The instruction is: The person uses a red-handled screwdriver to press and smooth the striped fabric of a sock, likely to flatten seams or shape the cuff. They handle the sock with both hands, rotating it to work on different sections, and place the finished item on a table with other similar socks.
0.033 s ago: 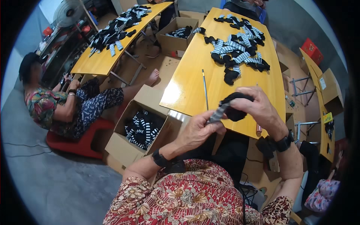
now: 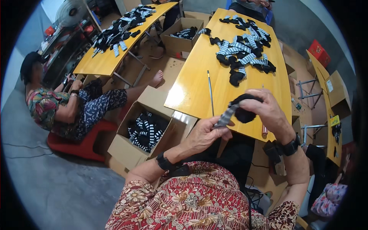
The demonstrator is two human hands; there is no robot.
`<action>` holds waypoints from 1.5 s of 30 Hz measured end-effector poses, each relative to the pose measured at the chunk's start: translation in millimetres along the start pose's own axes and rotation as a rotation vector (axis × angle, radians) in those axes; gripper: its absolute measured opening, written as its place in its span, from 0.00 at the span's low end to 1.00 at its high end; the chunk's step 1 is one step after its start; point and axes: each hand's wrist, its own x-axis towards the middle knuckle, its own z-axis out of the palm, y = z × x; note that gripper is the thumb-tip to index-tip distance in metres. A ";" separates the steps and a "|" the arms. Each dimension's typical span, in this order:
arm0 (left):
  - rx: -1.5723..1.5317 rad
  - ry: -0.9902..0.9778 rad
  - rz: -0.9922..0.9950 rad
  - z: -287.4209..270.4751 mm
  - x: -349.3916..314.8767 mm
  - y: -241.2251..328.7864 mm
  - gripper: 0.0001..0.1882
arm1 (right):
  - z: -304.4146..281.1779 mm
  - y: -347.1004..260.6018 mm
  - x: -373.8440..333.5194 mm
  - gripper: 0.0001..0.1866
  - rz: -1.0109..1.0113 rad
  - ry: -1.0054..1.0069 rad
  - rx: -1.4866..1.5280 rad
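Note:
Both my hands are raised over the table's near edge, working on one sock-like knit piece (image 2: 245, 110), black with a grey striped part. My left hand (image 2: 209, 132) pinches the end of the striped part between thumb and fingers. With bent fingers, my right hand (image 2: 264, 107) grips the bunched black part. Its fingertips are partly hidden by the fabric. On the yellow table (image 2: 191, 82) ahead lies a loose pile of similar striped and black pieces (image 2: 245, 48). A thin rod (image 2: 210, 90) rests just beyond my left hand.
An open cardboard box (image 2: 122, 149) of striped pieces stands at my left. Beyond it a person (image 2: 57, 101) sits on a red stool (image 2: 76, 143). A second table (image 2: 90, 68) bears another pile. Another carton (image 2: 178, 46) stands between the tables. A reddish cylinder (image 2: 264, 131) lies by my right wrist.
My hands and the knit piece have shifted slightly right, and more of the striped part shows between them. At the table's far end, another person's hands have come further into view.

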 end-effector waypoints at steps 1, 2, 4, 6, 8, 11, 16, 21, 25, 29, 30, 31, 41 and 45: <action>-0.040 -0.057 -0.031 2.8 -4.2 -3.5 0.20 | 0.4 -0.8 -10.1 0.11 0.090 0.054 0.122; -0.083 -0.086 -0.054 3.6 -7.4 -3.9 0.20 | -2.0 -0.1 -18.8 0.12 0.182 0.110 0.244; -0.186 -0.178 -0.129 6.8 -7.0 -5.7 0.22 | -17.1 13.6 -37.9 0.13 0.269 0.101 0.341; -0.235 -0.150 -0.181 9.1 -4.1 -2.8 0.26 | -8.0 28.3 -53.4 0.15 0.258 0.290 0.427; -0.396 -0.071 -0.244 14.2 2.9 -0.5 0.26 | -0.2 49.2 -69.1 0.17 0.115 0.534 -0.001; -0.517 -0.048 -0.269 14.9 15.3 -10.9 0.26 | 28.9 45.0 -99.1 0.15 -0.145 0.636 -0.410; -0.595 -0.075 -0.304 33.2 27.0 -28.3 0.24 | 75.0 42.6 -117.3 0.19 -0.385 0.493 -0.754; -0.594 -0.145 -0.346 48.6 27.7 -32.6 0.21 | 82.1 63.8 -117.3 0.15 -0.388 0.510 -0.907; -0.596 -0.164 -0.328 52.7 28.9 -38.5 0.21 | 82.8 58.4 -120.1 0.12 -0.351 0.568 -0.909; -0.568 -0.160 -0.387 63.9 37.2 -31.5 0.22 | 72.5 68.5 -121.2 0.10 -0.307 0.646 -0.914; -0.574 -0.178 -0.394 65.1 38.7 -31.5 0.23 | 71.1 69.9 -123.6 0.09 -0.276 0.657 -0.876; -0.581 -0.195 -0.401 65.3 41.4 -32.3 0.24 | 66.5 70.5 -122.7 0.07 -0.253 0.703 -0.745; 0.094 -0.027 0.037 60.4 41.2 -21.1 0.15 | 35.7 81.5 -135.7 0.08 0.144 0.757 0.451; 0.014 -0.080 0.062 61.8 45.4 -16.2 0.13 | 36.7 73.8 -128.6 0.09 0.121 0.666 0.321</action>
